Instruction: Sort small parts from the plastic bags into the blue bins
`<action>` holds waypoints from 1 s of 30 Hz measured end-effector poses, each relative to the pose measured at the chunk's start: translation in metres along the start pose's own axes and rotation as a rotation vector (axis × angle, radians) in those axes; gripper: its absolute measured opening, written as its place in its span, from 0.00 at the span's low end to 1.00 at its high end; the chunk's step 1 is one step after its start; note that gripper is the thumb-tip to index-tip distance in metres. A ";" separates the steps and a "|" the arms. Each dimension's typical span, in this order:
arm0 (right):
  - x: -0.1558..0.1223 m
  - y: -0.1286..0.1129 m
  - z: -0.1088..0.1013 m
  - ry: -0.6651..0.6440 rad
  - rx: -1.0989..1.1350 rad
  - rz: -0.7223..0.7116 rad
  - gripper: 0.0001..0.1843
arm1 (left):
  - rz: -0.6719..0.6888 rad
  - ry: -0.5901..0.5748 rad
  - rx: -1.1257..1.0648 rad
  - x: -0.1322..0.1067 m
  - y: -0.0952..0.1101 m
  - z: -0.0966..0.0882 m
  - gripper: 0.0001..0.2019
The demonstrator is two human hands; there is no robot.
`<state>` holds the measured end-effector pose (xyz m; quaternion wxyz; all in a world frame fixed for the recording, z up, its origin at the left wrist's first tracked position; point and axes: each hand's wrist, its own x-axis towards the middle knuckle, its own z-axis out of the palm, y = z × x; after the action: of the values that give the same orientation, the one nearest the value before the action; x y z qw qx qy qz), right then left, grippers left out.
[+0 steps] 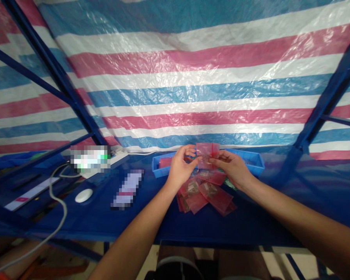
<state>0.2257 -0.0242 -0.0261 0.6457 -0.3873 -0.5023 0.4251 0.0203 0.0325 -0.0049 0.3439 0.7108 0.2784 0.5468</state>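
Observation:
A small pink zip bag (204,151) is held up between my two hands, its darker red strip toward the right. My left hand (183,162) pinches the bag's left side with thumb and finger. On the other side, my right hand (231,166) grips its right edge, fingers closed. Below them lies a pile of pink zip bags (196,196) with small metal-looking parts inside. Behind my left hand stands a blue tray (160,171) with pink bags in it. Another blue tray (258,165) is behind my right hand, its contents mostly hidden.
On the blue table (151,227) to the left are a blurred phone-like object (128,189), a white oval object (84,195) and a white cable (64,214). A striped plastic sheet (192,89) hangs behind, between blue metal posts (323,105).

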 end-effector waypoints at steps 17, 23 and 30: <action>-0.006 -0.012 -0.002 -0.080 -0.691 -0.617 0.11 | -0.121 -0.075 -0.055 0.008 0.007 -0.011 0.17; -0.005 -0.011 -0.005 -0.060 -0.696 -0.596 0.06 | -0.185 0.189 -0.008 0.035 -0.010 -0.066 0.18; -0.006 -0.010 -0.003 -0.088 -0.711 -0.596 0.05 | -0.188 0.217 0.449 0.042 -0.017 -0.108 0.16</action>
<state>0.2298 -0.0335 -0.0198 0.5447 -0.4051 -0.7333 0.0386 -0.0744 0.0949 0.0240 0.1950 0.6775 0.4930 0.5098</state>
